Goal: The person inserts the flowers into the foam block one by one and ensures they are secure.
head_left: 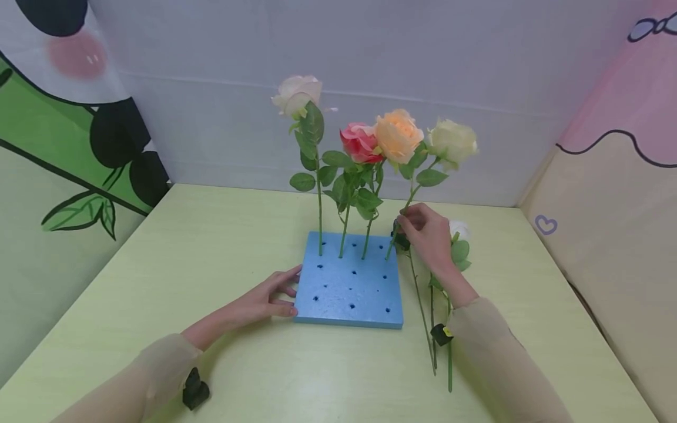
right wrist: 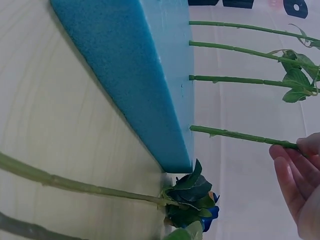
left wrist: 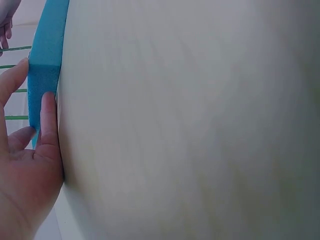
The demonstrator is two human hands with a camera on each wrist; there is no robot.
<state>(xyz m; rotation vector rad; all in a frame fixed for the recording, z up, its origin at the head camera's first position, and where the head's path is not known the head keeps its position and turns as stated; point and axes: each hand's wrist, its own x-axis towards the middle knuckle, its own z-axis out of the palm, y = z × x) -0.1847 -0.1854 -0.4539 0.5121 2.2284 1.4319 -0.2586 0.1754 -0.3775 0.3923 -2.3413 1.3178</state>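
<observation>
1. The right hand (head_left: 429, 242) pinches the cream rose (head_left: 452, 143) partway up its stem, thumb against fingertips.
2. That rose stands in the far row of the blue foam block (head_left: 367, 292), rightmost of four. Its long axis leans: the foot is at the block, the bloom points up and to the right.
3. The left hand (head_left: 271, 295) rests against the block's left side, fingers extended and spread rather than clamped. The two hands are well apart.
4. The block lies flat on the counter (head_left: 233, 235), holed face up, one edge facing the person.
5. Left of the cream rose, the peach rose (head_left: 399, 136) and the pink-red rose (head_left: 359, 143) tilt slightly right; their blooms overlap in the head view.
6. The pale pink rose (head_left: 298, 95), leftmost and tallest, has a nearly upright stem, its bloom tipped left.
7. Right of the block, a blue rose (right wrist: 209, 217) and a white rose (head_left: 459, 228) lie on the counter, blooms at the far end, stems running toward the person.
</observation>
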